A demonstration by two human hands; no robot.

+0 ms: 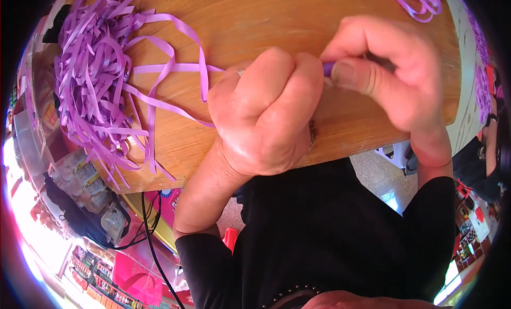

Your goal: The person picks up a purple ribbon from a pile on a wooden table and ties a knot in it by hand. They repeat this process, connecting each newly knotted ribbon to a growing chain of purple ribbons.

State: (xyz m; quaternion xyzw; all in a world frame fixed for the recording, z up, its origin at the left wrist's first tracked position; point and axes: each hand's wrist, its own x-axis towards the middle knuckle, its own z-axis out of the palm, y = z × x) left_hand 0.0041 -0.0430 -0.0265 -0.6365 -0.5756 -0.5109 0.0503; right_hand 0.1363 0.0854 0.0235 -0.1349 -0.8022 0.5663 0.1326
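A black top [319,229] is framed nearest; beyond, above a wooden table [255,27], a purple ribbon bit [328,69] is pinched by the right hand [412,80], its axis apparently left-to-right, beside the closed left hand [263,109], where lavender strands [186,68] are seemingly held.

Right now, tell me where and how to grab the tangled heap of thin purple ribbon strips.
Probably cup the purple ribbon heap by its dense middle, from above: it bunches thickest there, while loose strands trail right toward the left hand.
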